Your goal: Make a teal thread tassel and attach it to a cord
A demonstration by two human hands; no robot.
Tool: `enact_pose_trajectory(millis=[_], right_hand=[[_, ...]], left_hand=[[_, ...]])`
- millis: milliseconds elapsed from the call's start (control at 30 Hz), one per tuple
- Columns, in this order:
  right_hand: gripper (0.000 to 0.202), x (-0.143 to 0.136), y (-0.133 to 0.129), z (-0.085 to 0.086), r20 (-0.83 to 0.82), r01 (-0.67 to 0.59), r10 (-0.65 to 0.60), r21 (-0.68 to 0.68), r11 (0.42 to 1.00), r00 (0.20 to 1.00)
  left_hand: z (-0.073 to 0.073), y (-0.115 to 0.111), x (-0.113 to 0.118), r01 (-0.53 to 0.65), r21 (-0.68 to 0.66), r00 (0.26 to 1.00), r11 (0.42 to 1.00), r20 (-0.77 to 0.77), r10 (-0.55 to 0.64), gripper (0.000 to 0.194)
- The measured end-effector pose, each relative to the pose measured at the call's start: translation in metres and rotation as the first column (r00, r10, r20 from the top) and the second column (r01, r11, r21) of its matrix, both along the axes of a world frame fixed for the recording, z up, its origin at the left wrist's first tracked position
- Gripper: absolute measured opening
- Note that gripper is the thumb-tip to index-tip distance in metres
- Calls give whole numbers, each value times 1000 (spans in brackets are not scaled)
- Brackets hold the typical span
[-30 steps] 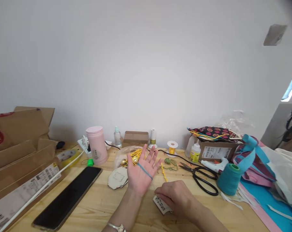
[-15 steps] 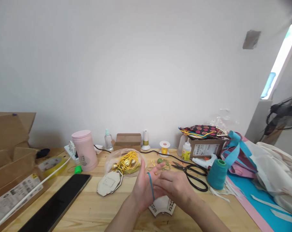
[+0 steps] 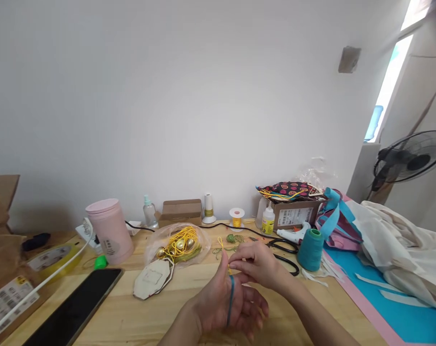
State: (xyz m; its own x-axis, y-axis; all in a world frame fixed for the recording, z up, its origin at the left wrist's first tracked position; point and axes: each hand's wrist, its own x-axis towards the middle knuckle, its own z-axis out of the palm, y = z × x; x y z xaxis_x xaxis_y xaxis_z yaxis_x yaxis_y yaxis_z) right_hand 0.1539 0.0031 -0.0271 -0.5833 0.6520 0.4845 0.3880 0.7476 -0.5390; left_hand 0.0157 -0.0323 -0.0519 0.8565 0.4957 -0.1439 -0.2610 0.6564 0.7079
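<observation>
My left hand (image 3: 227, 302) is palm up over the table, fingers apart and loosely bent, thumb raised. A blue band (image 3: 231, 300) runs across its palm. My right hand (image 3: 259, 266) meets it by the thumb and index finger, its own fingertips pinched together on a thin yellow cord (image 3: 229, 270). A loop of that colour (image 3: 220, 241) stands up just beyond the left thumb; whether it is the same cord I cannot tell. Behind the right hand lie black-handled scissors (image 3: 288, 262), their blades mostly covered.
A plastic bag of yellow cord and gold bells (image 3: 181, 245) lies beyond the left hand, with octagonal pieces (image 3: 153, 278) before it. Left are a phone (image 3: 77, 307) and a pink canister (image 3: 111, 233). A teal thread cone (image 3: 310, 250) and glue bottle (image 3: 268, 221) stand right.
The view has swung right. My left hand has turned, its fingers now lower and more curled. My right hand has moved up to the left thumb. The pale latticed piece beneath is now out of sight.
</observation>
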Motion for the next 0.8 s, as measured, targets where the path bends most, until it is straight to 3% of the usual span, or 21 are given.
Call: enact_pose_trajectory(millis=[200, 433, 633, 800], right_hand=[[18, -5, 2, -6, -130, -90, 67, -179, 980, 989], [25, -7, -2, 2, -284, -75, 33, -137, 988, 958], [27, -7, -1, 0, -240, -95, 63, -126, 987, 969], [27, -12, 4, -16, -125, -73, 60, -105, 992, 990]], left_hand=[[6, -6, -2, 70, 0, 998, 998, -11, -70, 103], [12, -8, -3, -25, -56, 1000, 998, 13, 26, 95], [14, -13, -2, 51, -64, 998, 997, 38, -48, 95], [17, -13, -5, 46, -54, 989, 997, 144, -38, 98]])
